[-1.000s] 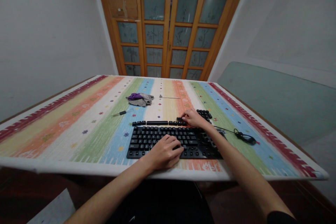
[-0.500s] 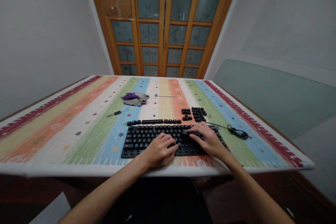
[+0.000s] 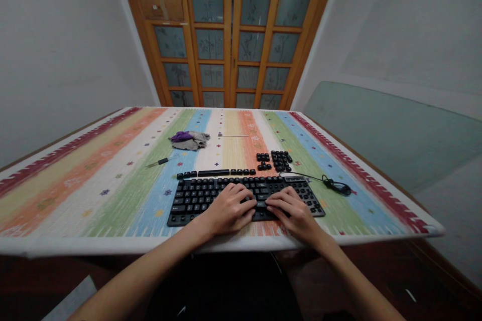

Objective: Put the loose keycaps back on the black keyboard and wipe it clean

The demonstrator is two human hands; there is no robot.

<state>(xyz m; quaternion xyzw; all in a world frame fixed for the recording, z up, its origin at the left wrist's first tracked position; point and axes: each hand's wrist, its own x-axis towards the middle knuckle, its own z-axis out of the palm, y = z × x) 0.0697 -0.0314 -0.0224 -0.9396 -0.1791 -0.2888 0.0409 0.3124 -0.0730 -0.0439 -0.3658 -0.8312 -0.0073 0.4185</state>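
Note:
A black keyboard (image 3: pixel 196 200) lies near the table's front edge. Keys fill its left and middle parts, while small bare sockets show along its bottom row and right block. My left hand (image 3: pixel 232 209) rests over its middle, fingers bent and closed, tips pointing right; anything under them is hidden. My right hand (image 3: pixel 291 210) is closed, its fingertips together at the right end of a wide black keycap (image 3: pixel 261 204) sitting in the keyboard. The left fingertips come close to that keycap's other end. Behind the keyboard, a long black spacebar (image 3: pixel 213 173) lies in a row of loose keycaps (image 3: pixel 243 172).
More loose keycaps (image 3: pixel 281 160) lie grouped behind the keyboard's right side. A coiled black cable (image 3: pixel 336 185) rests to the right. Farther back are a grey and purple cloth (image 3: pixel 189 140), a thin metal rod (image 3: pixel 233 135) and a small black-handled tool (image 3: pixel 162 161).
My right hand has moved down and toward me, from the upper right-middle keys to the wide keycap lower down. My left hand stays over the middle. The view has shifted slightly.

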